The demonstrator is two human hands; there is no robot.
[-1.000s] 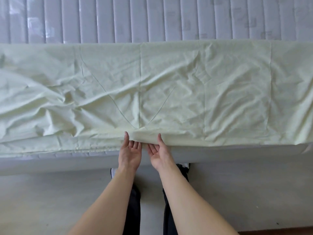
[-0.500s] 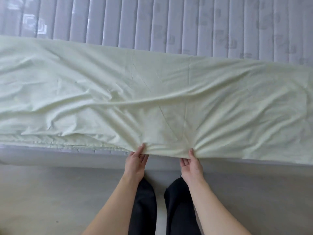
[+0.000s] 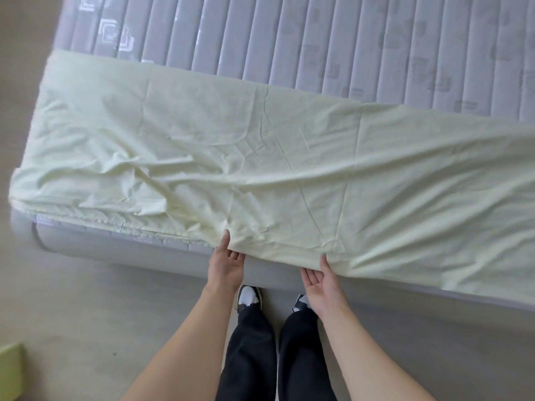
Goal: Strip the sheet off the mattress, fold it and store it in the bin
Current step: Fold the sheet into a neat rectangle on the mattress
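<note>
The sheet (image 3: 260, 157) lies as a long folded band across the near side of the mattress (image 3: 347, 39), whose quilted grey top is bare beyond it. The band's near edge hangs just over the mattress side, and its left end shows loose stacked layers that do not line up.

The left hand (image 3: 227, 263) and the right hand (image 3: 322, 280) both hold that near edge, palms up. Each thumb lies on top of the cloth with the fingers (image 3: 308, 277) tucked beneath it, so each hand pinches the sheet between thumb and fingers. The hands are near each other, close to the middle of the band, and the person's shoes (image 3: 249, 296) stand just below on the floor (image 3: 86, 314).

The step in hand looks like another fold, lifting this edge. The risks follow from the grip: with both hands near the middle, the long ends would sag and drag, so the fold may come out skewed. The right end runs out of view, so I cannot tell how it lies. The loose layers at the left may slide apart when lifted. A pinch that catches only the top layer would peel the band open.

A pale green object (image 3: 10, 369) at the lower left corner may be the bin; too little shows to say.
</note>
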